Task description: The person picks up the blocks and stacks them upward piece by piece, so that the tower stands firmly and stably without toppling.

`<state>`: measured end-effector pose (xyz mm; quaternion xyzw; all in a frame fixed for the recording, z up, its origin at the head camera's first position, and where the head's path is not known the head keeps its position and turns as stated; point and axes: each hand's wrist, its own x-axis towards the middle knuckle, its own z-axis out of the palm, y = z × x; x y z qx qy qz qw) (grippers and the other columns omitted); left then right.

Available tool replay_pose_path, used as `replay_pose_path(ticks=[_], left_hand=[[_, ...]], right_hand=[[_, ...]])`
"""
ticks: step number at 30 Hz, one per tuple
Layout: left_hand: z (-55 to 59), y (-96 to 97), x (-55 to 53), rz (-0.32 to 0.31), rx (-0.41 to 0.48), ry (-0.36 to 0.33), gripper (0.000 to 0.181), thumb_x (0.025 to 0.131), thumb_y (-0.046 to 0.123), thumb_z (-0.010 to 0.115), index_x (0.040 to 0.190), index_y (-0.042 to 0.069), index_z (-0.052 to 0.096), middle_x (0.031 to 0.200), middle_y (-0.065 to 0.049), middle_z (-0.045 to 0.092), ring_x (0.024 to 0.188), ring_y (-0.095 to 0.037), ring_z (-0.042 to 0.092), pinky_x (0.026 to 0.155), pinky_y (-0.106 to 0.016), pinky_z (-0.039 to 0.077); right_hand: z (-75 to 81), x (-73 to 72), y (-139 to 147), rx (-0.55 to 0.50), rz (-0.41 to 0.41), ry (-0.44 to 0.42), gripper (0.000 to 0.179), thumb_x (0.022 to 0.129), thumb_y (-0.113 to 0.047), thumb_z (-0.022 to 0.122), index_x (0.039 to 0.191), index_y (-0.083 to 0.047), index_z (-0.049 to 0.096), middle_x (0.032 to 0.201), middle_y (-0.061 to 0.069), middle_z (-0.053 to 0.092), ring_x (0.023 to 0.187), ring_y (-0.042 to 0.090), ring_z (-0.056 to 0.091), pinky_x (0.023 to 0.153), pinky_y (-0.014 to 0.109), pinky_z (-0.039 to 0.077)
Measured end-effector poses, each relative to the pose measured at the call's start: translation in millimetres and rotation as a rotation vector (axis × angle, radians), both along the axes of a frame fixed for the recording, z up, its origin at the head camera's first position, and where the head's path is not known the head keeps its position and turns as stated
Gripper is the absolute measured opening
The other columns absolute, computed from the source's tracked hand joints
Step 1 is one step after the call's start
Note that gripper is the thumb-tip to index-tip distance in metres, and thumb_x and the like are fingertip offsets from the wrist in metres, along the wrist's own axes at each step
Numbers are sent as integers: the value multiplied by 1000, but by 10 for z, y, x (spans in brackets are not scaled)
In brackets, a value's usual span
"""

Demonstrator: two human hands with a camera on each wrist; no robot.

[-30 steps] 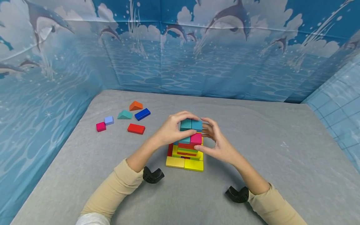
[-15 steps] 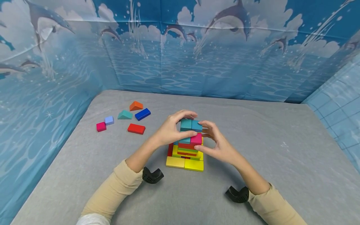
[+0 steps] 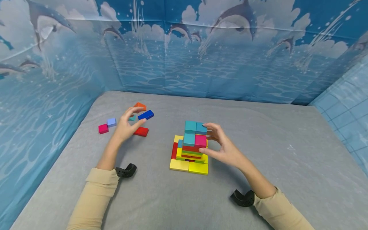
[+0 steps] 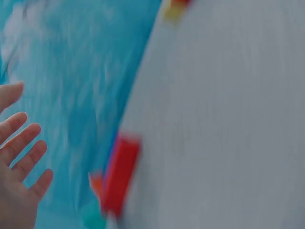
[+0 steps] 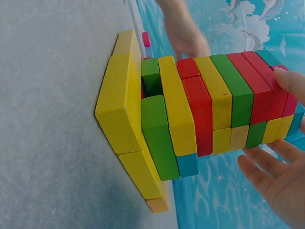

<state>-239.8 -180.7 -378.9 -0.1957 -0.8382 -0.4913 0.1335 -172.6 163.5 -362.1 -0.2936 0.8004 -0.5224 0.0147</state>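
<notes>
A tall tower of wooden blocks (image 3: 191, 150) in several colours stands on flat yellow blocks, two teal-blue pieces on top. My right hand (image 3: 219, 145) holds it at its right side. In the right wrist view, the thumb (image 5: 289, 83) lies on a reddish block near the top, and fingertips lie along the yellow and green blocks. My left hand (image 3: 126, 125) hovers at the loose blocks, fingers spread and nothing in its grasp. Under and beside it are a red block (image 3: 141, 131), a dark blue block (image 3: 146, 115), an orange triangular block (image 3: 140, 106) and a partly hidden teal block (image 3: 132, 118).
A pink cube (image 3: 103, 128) and a light blue cube (image 3: 111, 122) lie left of the left hand. Grey cloth (image 3: 258, 137) covers the table. A dolphin-print curtain (image 3: 184, 64) hangs along the back and left.
My left hand has left the tower and moved left to the loose blocks. The right hand stays at the tower, which has kept its shape.
</notes>
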Motion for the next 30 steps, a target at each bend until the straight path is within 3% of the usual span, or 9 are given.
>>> replay_pose_path(ticks=[4, 8, 13, 19, 23, 26, 30], left_hand=[[-324, -489, -167, 163, -115, -9, 45, 85, 11, 64, 125, -1, 49, 123, -21, 49, 115, -36, 41, 93, -55, 32], [-432, -786, -185, 292, -215, -4, 45, 82, 3, 62, 124, -5, 48, 123, -26, 48, 116, -43, 39, 96, -57, 28], [-517, -973, -156, 348, -302, -16, 44, 80, 1, 63, 121, -5, 49, 121, -29, 48, 115, -47, 39, 96, -58, 25], [-620, -1032, -114, 365, -293, 0, 34, 81, -1, 62, 114, -8, 53, 115, -31, 49, 110, -47, 43, 94, -57, 27], [-623, -1011, -115, 386, -257, 22, 30, 82, -2, 62, 111, -9, 55, 112, -30, 51, 108, -46, 46, 93, -55, 33], [-570, -955, -107, 399, -226, 24, 31, 84, 2, 62, 113, -8, 56, 111, -26, 53, 102, -40, 50, 84, -48, 40], [-379, -744, -68, 367, -126, 93, 32, 83, 4, 65, 113, -6, 59, 109, -22, 55, 97, -31, 52, 77, -36, 41]], right_hand=[[-76, -37, 33, 3, -1, 2, 71, 79, -3, 69, 136, -14, 27, 135, 4, 38, 120, 20, 41, 95, 37, 42], [-76, -35, 32, 1, -1, -2, 71, 79, -3, 69, 136, -14, 27, 134, 5, 39, 120, 20, 40, 94, 47, 41], [-73, -38, 29, 5, -3, 0, 72, 79, -4, 69, 136, -14, 27, 135, 5, 38, 120, 20, 40, 93, 50, 40], [-60, -30, 28, 10, -5, -3, 72, 79, -4, 70, 136, -15, 27, 135, 4, 38, 120, 20, 40, 94, 47, 41], [-47, -17, 25, 10, -7, -8, 72, 78, -4, 70, 136, -15, 27, 135, 4, 38, 120, 20, 40, 94, 41, 42], [-46, -13, 24, 10, -8, -7, 73, 78, -4, 70, 136, -15, 27, 135, 4, 38, 120, 20, 40, 94, 38, 42], [-47, -13, 27, 13, -10, -4, 73, 78, -4, 70, 136, -15, 27, 135, 4, 38, 120, 20, 40, 94, 36, 43]])
